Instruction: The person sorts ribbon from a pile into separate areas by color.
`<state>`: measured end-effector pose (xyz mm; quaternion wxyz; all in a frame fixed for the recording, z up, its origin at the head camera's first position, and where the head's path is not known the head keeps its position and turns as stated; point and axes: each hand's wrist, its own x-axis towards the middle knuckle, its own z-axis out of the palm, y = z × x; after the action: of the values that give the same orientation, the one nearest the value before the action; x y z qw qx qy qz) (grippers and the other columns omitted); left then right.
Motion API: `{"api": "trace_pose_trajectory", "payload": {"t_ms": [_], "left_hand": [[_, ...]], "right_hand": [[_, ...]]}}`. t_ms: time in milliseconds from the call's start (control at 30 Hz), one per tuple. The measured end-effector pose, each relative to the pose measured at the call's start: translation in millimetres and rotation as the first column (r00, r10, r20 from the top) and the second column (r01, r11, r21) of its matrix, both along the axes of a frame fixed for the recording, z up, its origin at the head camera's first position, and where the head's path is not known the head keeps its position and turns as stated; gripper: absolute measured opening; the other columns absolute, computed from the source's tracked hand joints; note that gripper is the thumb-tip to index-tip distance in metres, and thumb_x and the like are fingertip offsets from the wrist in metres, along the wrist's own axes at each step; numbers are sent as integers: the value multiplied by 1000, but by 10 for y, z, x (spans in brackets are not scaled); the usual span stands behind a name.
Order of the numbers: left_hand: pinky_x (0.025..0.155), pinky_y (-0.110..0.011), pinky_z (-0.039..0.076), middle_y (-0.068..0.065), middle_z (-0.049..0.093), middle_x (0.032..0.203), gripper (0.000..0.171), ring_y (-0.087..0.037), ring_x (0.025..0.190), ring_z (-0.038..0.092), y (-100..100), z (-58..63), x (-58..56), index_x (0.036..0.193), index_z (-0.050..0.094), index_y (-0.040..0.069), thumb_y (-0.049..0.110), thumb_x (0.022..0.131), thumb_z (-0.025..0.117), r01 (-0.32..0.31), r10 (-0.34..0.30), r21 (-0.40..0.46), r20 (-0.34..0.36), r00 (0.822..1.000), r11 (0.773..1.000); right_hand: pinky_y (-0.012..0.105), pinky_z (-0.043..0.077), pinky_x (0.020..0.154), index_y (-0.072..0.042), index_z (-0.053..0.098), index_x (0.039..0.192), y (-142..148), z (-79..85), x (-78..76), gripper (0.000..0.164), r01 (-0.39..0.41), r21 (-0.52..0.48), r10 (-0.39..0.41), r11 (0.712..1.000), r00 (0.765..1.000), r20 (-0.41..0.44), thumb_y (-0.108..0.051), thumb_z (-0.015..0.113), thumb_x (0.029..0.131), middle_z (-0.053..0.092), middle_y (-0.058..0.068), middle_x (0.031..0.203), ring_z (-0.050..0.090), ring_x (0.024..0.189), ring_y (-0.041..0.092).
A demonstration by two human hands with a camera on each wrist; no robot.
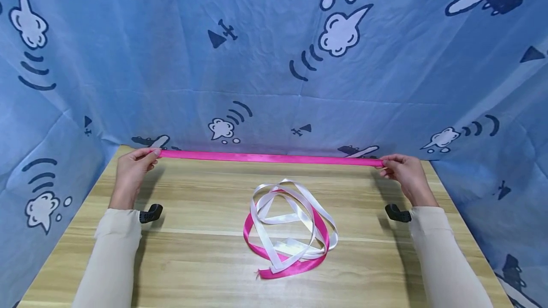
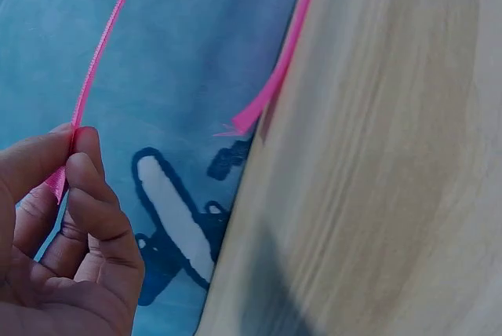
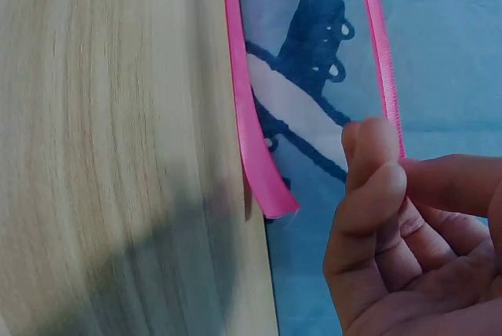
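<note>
A pink satin ribbon (image 1: 265, 158) is stretched straight and taut above the table's far edge. My left hand (image 1: 132, 168) pinches its left end between thumb and fingertips; the left wrist view shows a short tip poking out below the thumb. At the other end, my right hand (image 1: 404, 175) pinches the ribbon (image 3: 382, 53) the same way. Below the held one, a second pink ribbon (image 2: 286, 61) lies along the far table edge, its frayed end free; the head view does not show it separately.
In the middle of the wooden table (image 1: 192, 251) lies a loose tangle of white ribbon (image 1: 265, 236) and pink ribbon (image 1: 299, 267). A blue printed cloth (image 1: 265, 70) hangs behind the table and along both sides. Black wrist cameras sit at both cuffs.
</note>
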<state>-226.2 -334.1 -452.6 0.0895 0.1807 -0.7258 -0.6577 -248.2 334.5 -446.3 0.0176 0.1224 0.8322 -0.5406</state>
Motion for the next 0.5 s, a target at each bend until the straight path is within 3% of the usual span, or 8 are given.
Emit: {"api": "trace_pose_trajectory", "payload": {"t_ms": [133, 267, 367, 500], "left_hand": [[72, -16, 53, 26, 67, 74, 6, 2, 75, 62, 37, -43, -47, 100, 75, 21, 27, 100, 73, 31, -24, -149, 50, 998, 988], [68, -19, 52, 24, 66, 72, 29, 2, 73, 60, 82, -102, -93, 117, 73, 1, 25, 101, 72, 59, -42, -230, 75, 996, 971], [60, -20, 48, 22, 63, 71, 34, 2, 68, 57, 101, -160, -122, 120, 70, -7, 21, 100, 72, 81, -60, -284, 85, 995, 955], [54, -20, 44, 16, 63, 72, 31, -1, 63, 53, 112, -234, -144, 116, 70, -9, 17, 100, 72, 118, -82, -348, 116, 990, 930]], "right_hand": [[25, 60, 66, 13, 56, 130, 2, -25, -31, 32, 14, 23, -14, 1000, 1000, 2, -11, 49, 110, 72, -14, 76, 67, 66, 2], [25, 60, 68, 13, 57, 123, 30, -85, -53, 28, 27, 55, -27, 998, 1000, 10, -10, 50, 109, 70, -11, 76, 67, 67, 3], [24, 60, 67, 11, 59, 118, 62, -148, -65, 24, 37, 88, -38, 995, 999, 19, -9, 51, 108, 67, -8, 78, 65, 68, 4], [23, 58, 64, 7, 60, 110, 108, -244, -97, 17, 61, 108, -66, 992, 997, 40, -8, 54, 106, 65, -8, 76, 61, 65, 4]]}}
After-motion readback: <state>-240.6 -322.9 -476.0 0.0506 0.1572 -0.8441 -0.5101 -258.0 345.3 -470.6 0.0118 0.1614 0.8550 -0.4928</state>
